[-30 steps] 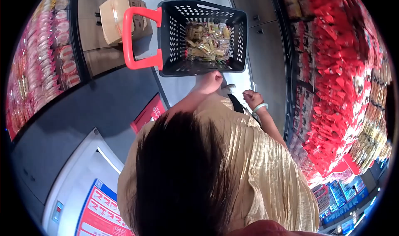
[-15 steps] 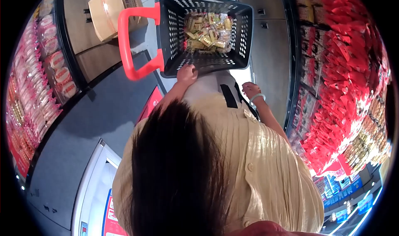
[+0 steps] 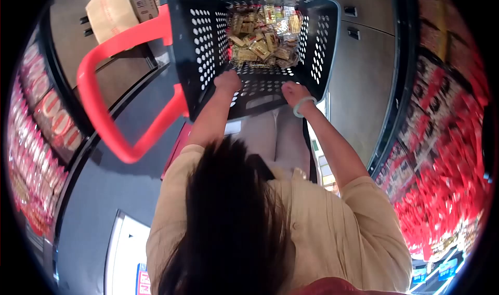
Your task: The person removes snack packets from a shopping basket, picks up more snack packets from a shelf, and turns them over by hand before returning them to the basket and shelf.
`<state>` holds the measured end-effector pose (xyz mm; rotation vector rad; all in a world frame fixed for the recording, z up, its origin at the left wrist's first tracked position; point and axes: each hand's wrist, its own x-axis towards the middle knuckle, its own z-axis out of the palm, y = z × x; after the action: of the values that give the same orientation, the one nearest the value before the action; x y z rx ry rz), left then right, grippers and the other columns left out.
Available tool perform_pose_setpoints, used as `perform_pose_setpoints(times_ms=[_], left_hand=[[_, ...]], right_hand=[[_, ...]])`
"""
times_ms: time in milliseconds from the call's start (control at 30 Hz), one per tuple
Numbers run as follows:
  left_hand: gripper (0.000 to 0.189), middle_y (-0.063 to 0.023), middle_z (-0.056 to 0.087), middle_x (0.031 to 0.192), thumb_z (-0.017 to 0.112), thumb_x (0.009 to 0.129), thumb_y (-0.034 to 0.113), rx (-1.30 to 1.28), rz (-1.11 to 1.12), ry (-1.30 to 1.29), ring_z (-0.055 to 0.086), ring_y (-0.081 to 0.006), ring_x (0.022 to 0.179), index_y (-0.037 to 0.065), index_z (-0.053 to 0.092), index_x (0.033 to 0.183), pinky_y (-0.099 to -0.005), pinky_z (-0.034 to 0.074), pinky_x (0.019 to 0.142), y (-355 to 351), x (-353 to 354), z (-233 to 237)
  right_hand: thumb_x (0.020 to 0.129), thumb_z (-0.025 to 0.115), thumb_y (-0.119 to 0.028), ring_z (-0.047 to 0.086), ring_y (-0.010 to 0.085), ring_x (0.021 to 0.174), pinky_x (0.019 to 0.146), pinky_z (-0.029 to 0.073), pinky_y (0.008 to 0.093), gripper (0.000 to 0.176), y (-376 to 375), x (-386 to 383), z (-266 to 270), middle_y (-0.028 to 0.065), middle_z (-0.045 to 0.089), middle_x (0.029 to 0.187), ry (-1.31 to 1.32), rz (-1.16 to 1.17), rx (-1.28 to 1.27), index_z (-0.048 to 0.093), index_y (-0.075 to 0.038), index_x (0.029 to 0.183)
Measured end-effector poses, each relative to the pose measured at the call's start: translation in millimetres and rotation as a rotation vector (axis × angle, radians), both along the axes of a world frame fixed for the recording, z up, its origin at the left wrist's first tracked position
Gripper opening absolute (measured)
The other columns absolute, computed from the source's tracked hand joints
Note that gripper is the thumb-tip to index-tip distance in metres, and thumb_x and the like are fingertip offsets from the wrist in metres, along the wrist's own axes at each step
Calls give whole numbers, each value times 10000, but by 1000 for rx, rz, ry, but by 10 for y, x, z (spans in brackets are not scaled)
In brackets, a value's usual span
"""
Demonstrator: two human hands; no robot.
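A black shopping basket [image 3: 179,50] with perforated walls and a large red pull handle [image 3: 91,92] is in front of my body, its opening facing up toward me. Many small packaged snacks [image 3: 260,48] in gold and clear wrappers lie at its bottom. My left hand [image 3: 227,81] is closed at the basket's near side, left of the middle. Close by on the right, my right hand [image 3: 295,93], with a pale bangle [image 3: 303,107] at the wrist, is also closed at that near side. The parts under the fingers are hidden.
A cardboard box [image 3: 114,14] stands at upper left beside dark cabinets [image 3: 361,71]. Shelves of pink and red packages [image 3: 41,149] line the left; hanging red packets [image 3: 447,191] fill the right. A grey panel [image 3: 104,186] lies at lower left.
The basket has come closer and looks larger, its red handle shifting left and down. My right hand, apart from the basket before, has moved up to its near side. My left hand stays there.
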<state>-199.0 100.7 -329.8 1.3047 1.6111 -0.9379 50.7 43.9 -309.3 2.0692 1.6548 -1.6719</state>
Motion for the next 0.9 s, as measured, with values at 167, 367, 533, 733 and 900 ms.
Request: perform_pose_setpoints(times_ms=[167,367,533,733,900], left_hand=[[468,-106,549,1327,501,876,292,-134,129,-25,544,-257,1208,66,531,1285,-369,440,978,347,-5,-851],[696,-200,513,1311,590,835,451,-115,258,82,535,-331,1189,30,357,1338,-419,434,975,-14,-69,-1707],[847,-210,452,1316,706,748,287,201,545,-24,500,-379,1184,120,197,1403,-450,412,986,-198,-73,-2063],[920,-195,443,1359,745,696,128,346,661,-146,457,-322,1254,132,218,1450,-376,377,1033,-152,-107,-2226],[915,-184,446,1312,731,708,177,314,647,-221,484,-363,1203,245,197,1448,-398,407,1002,-170,-229,-2276]], right_hand=[[829,618,-271,618,345,984,814,504,398,276,583,-451,-1132,181,658,1030,-57,192,-388,662,-67,1011],[814,619,-324,556,378,1133,956,445,436,439,545,-629,-2176,237,587,1194,-282,174,-394,614,-15,1125],[784,635,-355,543,388,1150,987,423,421,579,447,-708,-2511,257,559,1238,-340,67,-471,544,1,1231],[735,689,-373,560,356,1142,974,432,387,644,345,-703,-2630,238,576,1230,-318,-79,-468,556,27,1222],[675,774,-348,605,299,1070,924,461,350,594,92,-684,-3162,165,643,1154,-116,-165,-520,638,7,1131]])
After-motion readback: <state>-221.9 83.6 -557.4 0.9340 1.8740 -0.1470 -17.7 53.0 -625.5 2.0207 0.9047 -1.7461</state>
